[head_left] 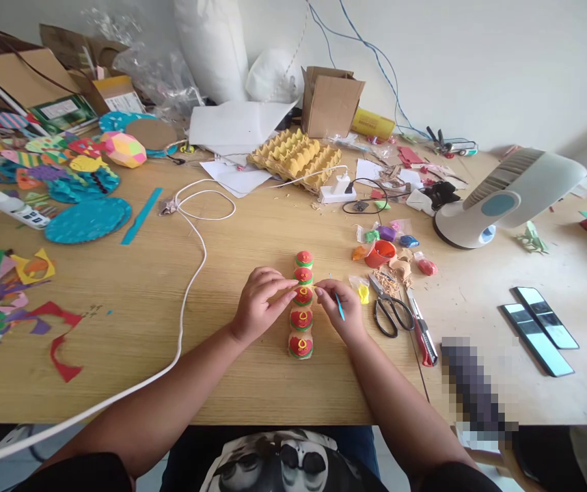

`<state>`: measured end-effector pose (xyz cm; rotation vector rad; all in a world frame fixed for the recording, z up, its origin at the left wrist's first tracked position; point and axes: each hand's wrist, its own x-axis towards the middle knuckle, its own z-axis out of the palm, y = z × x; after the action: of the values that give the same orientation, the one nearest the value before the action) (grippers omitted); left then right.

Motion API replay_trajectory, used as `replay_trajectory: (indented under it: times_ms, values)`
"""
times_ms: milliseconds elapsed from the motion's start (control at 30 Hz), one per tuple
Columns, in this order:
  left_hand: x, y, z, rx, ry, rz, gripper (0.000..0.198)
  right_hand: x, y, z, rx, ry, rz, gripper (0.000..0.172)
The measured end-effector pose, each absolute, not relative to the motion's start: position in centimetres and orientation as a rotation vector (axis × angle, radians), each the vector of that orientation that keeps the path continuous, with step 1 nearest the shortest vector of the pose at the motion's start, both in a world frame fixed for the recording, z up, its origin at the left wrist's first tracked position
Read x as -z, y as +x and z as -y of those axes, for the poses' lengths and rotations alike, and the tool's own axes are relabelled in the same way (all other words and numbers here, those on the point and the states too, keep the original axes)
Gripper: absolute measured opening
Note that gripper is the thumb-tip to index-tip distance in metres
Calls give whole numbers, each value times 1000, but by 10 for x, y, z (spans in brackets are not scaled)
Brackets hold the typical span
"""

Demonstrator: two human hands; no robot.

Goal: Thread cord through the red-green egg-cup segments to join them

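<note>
A strip of egg-carton cups runs away from me, its domes covered in red clay with green rims and small yellow clay shapes on top. My left hand is at its left side, fingers stretched and slightly apart, fingertips at the second and third domes. On the right, my right hand is closed around a thin blue clay tool. A tiny yellow bit shows at its fingertips by the third dome; whether it is pinched is too small to tell.
Right of my hands lie black scissors, a red cutter knife, yellow clay and a red cup. Farther off stand a white fan and an egg tray. A white cable crosses the left. Paper scraps lie beyond it.
</note>
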<state>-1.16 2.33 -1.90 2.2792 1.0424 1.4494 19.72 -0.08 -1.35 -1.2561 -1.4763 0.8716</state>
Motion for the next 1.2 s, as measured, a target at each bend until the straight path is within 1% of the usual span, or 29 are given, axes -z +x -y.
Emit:
replay_trajectory:
  times_ms: [300, 633, 800, 967, 1100, 1200]
  values:
    - [36, -12, -37, -1304, 2206, -1172, 23, 23, 202, -16, -831, -1363, 1344, 24]
    - [44, -5, -43, -1224, 2065, -1063, 35, 37, 198, -29, -710, -1385, 1438, 27]
    - [45, -5, -44, -1218, 2025, -1034, 37, 21, 197, -19, -722, -1397, 1375, 27]
    - [41, -4, -43, -1165, 1986, -1018, 39, 4, 202, -25, -690, -1423, 1466, 24]
    - [43, -5, -43, -1159, 1995, -1007, 42, 20, 204, -40, -771, -1437, 1502, 27]
    - [45, -5, -43, -1148, 1983, -996, 44, 31, 205, -43, -837, -1407, 1536, 25]
